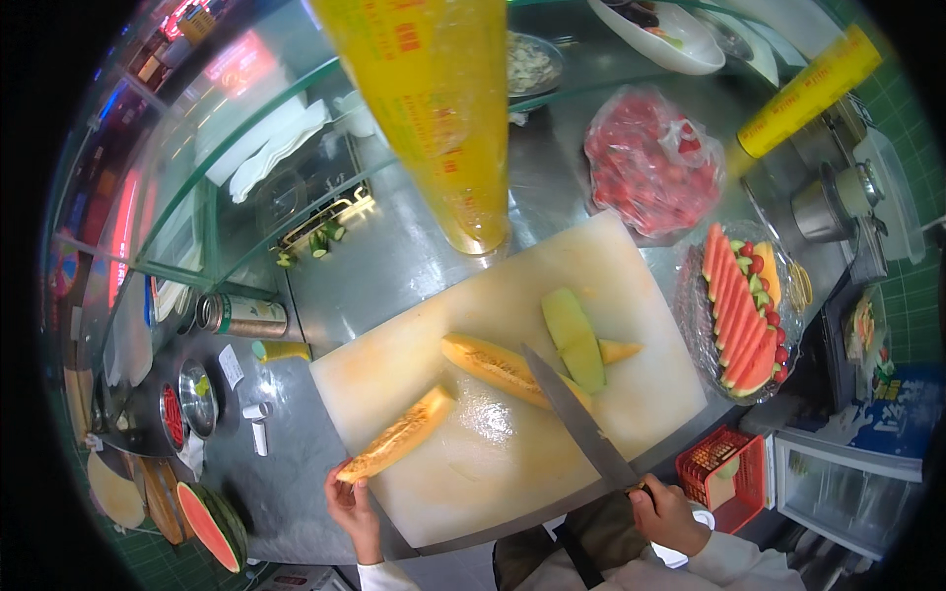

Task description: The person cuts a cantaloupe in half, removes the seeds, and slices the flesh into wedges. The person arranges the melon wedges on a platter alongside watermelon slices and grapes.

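Pinched in my left hand [355,510] is the lower end of an orange melon wedge [403,436] with seeds showing, over the left part of a white cutting board [421,517]. My right hand [665,517] grips the handle of a large kitchen knife [580,421], its blade pointing up and left across the board. Under or behind the blade lies a second seeded melon wedge [488,366]. To its upper right rest green melon rind pieces [573,336], with an orange piece [619,351] partly beneath them.
Right of the board is a plastic-wrapped platter of watermelon slices [739,318]. A bag of red fruit [654,162] lies behind. A yellow film roll [451,125] stands at the back. At left are a jar [244,316], metal bowls [198,399] and a cut watermelon [214,524].
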Action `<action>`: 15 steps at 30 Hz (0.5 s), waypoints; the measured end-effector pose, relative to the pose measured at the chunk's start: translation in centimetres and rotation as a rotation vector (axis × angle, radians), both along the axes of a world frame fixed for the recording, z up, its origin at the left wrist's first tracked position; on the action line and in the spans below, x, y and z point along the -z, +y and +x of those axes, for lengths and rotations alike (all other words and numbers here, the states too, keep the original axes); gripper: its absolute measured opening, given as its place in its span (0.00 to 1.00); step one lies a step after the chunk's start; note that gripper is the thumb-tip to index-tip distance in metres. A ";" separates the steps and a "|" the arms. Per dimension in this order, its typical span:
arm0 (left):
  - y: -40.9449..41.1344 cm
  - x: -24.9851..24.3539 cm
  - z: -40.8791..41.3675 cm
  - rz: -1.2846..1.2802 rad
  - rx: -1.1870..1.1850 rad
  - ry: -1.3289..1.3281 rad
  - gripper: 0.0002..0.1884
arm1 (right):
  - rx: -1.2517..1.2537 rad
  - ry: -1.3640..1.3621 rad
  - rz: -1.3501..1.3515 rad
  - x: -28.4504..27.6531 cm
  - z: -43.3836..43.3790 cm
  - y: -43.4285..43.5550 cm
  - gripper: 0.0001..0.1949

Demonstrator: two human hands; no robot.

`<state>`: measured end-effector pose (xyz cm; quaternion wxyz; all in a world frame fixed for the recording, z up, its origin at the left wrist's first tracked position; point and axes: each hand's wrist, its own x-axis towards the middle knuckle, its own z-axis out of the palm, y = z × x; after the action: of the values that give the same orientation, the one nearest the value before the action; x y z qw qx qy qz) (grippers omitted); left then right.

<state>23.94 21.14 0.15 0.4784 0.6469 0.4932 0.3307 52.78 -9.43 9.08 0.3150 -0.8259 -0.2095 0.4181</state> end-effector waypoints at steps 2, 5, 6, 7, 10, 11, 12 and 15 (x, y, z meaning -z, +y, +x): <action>-0.6 0.9 -0.7 0.082 -0.095 0.005 0.19 | 0.044 0.009 0.003 0.1 0.2 -0.1 0.11; -0.8 0.5 0.2 0.123 -0.220 0.026 0.18 | 0.081 0.018 0.017 -0.4 1.1 0.0 0.12; -0.7 0.4 0.8 0.125 -0.247 0.028 0.18 | 0.086 0.025 0.021 -0.6 1.3 -0.1 0.14; -0.6 0.2 1.4 0.128 -0.275 0.030 0.18 | 0.091 0.032 0.025 -0.7 1.4 -0.1 0.16; 0.4 0.5 3.0 0.090 -0.281 0.072 0.17 | 0.157 0.110 0.069 -0.6 1.4 -0.6 0.17; 0.6 0.8 2.9 0.075 -0.262 0.076 0.17 | 0.186 0.146 0.089 -0.5 1.5 -0.8 0.16; 1.0 0.8 3.0 0.064 -0.242 0.080 0.17 | 0.180 0.156 0.082 -0.4 1.6 -1.1 0.16; 0.5 -0.2 3.6 0.450 -0.166 0.383 0.17 | 0.166 0.170 0.049 -0.4 2.0 -1.8 0.14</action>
<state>27.57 21.69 0.36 0.1926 0.7447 0.5400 0.3415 54.80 -11.21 9.49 0.3851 -0.7941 -0.1229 0.4539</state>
